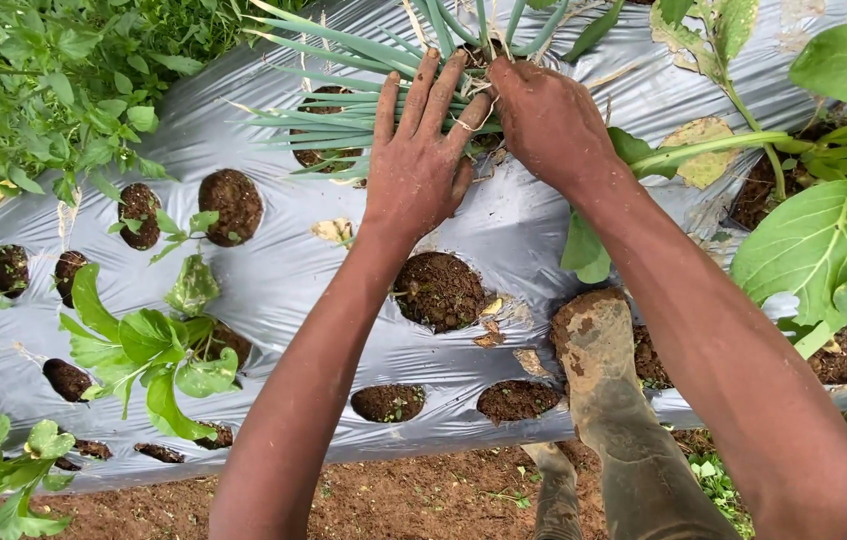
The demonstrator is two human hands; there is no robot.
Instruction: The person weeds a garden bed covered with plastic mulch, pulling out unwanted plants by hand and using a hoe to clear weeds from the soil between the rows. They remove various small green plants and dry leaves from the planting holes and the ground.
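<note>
A silver plastic sheet [274, 270] is covering the raised bed, with soil showing through its round holes [439, 290]. A leafy plant [149, 355] is growing at the left. A muddy boot [599, 350] is standing on the sheet. At the top, an onion clump [364, 70] is spreading thin leaves. The left hand [422, 160] is lying open, fingers spread across those leaves. The right hand [547, 120] is curling closed at the clump's base, touching the left fingertips.

Bare arms, soil-smeared left hand [422, 160], and 2 mud-caked rubber boots [599, 370].
</note>
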